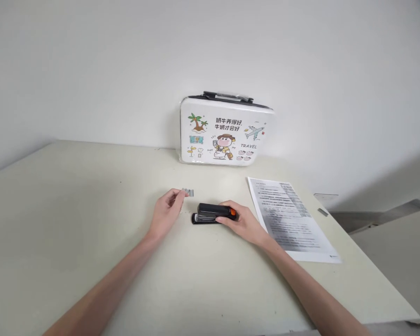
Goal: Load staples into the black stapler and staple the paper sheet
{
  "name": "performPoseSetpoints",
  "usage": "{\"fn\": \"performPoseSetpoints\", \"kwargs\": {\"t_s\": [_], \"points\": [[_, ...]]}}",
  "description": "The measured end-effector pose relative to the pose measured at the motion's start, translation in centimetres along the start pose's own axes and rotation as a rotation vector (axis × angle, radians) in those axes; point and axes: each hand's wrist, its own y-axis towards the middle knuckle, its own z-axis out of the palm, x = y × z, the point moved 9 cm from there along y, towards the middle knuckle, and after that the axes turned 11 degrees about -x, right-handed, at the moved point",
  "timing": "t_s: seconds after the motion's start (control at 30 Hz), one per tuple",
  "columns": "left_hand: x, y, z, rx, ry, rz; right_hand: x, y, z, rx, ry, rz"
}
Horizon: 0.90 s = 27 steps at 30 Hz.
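Note:
A black stapler [210,211] with an orange patch at its rear lies on the table, its front end pointing left. My right hand [241,221] grips its rear end, thumb on the near side and fingers over the far side. Just left of the stapler, my left hand [167,210] pinches small grey strips that look like staples [189,192] between thumb and fingertips. How many strips there are I cannot tell. The two hands are apart, with the strips slightly beyond and left of the stapler's front.
A white case [227,133] with cartoon prints and a black handle stands against the wall. Printed sheets [290,219] lie on the table [91,224] to the right. A small grey strip [322,212] rests near the table's right edge.

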Motion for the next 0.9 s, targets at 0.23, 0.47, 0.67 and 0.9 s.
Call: {"fn": "performPoseSetpoints", "kwargs": {"t_s": [0.23, 0.47, 0.67, 0.9], "points": [[0.6, 0.4, 0.4, -0.017, 0.019, -0.037, -0.1, -0.8, -1.8, -0.188, -0.101, 0.03], [0.9, 1.3, -0.9, -0.105, -0.134, -0.085, -0.2, -1.0, -1.6, -0.229, -0.192, -0.008], [0.9, 2.3, -2.5, -0.187, -0.238, -0.101, 0.3, -1.3, -1.8, -0.216, -0.199, -0.031], [0.7, 1.0, -0.9, -0.119, -0.217, -0.085, 1.1, -2.1, -1.4, -0.16, -0.296, -0.133]]}}
